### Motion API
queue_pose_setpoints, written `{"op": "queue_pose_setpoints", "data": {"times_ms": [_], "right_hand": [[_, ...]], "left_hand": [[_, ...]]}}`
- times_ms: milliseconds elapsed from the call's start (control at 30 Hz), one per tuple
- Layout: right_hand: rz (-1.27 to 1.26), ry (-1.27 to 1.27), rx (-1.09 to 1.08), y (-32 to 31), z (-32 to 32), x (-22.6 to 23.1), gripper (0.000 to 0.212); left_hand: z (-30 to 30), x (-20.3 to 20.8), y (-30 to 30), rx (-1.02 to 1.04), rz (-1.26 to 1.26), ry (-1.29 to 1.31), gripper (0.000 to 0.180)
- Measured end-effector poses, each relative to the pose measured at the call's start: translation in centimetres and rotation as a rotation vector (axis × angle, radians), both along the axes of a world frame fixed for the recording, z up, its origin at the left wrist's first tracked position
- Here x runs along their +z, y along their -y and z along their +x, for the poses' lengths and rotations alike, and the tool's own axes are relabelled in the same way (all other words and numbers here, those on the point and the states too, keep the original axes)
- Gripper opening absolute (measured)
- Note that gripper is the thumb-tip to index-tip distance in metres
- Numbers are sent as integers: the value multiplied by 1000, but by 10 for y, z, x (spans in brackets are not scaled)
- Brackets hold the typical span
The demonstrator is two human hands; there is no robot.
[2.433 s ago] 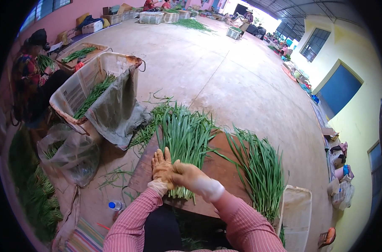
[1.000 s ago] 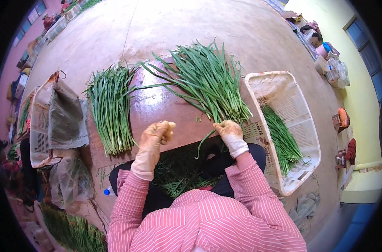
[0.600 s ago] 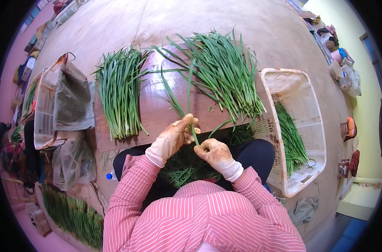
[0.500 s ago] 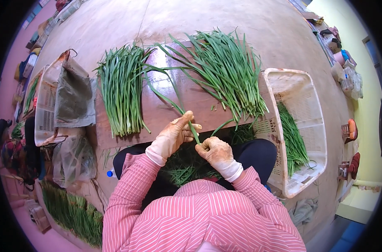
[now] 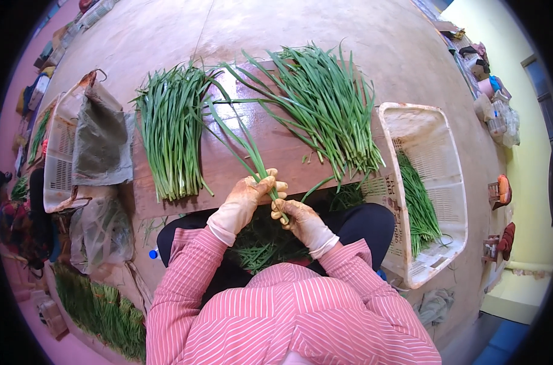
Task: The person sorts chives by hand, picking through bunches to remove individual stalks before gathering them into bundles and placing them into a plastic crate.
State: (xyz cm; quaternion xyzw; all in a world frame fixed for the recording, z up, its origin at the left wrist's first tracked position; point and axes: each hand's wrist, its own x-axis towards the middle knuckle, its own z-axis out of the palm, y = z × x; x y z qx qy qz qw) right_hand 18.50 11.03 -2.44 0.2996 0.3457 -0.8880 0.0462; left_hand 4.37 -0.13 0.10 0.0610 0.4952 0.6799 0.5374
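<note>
While the left fingers (image 5: 266, 181) are closed round green stalks (image 5: 256, 159), the right fingers (image 5: 282, 209) pinch them near their lower ends.

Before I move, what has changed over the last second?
The right hand has left the right bunch and moved left to meet the left hand, which shifted slightly right. Both hands now hold a few long green stalks between them. The left bunch, board and right-hand crate look unchanged.
</note>
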Motion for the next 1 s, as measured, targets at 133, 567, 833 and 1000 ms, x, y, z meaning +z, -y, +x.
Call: {"op": "queue_pose_setpoints", "data": {"times_ms": [133,567,833,1000], "right_hand": [[-60,47,-68,4,0,-16,23],[1807,42,9,-42,26,-20,24],[1992,625,377,-130,-29,3,37],[1061,171,301,-85,-25,40,36]], "left_hand": [[5,-8,-1,-1,-8,-82,43],[-21,22,-1,337,-135,21,27],[-15,18,-9,203,-57,273,17],[-12,5,-7,106,2,206,29]]}}
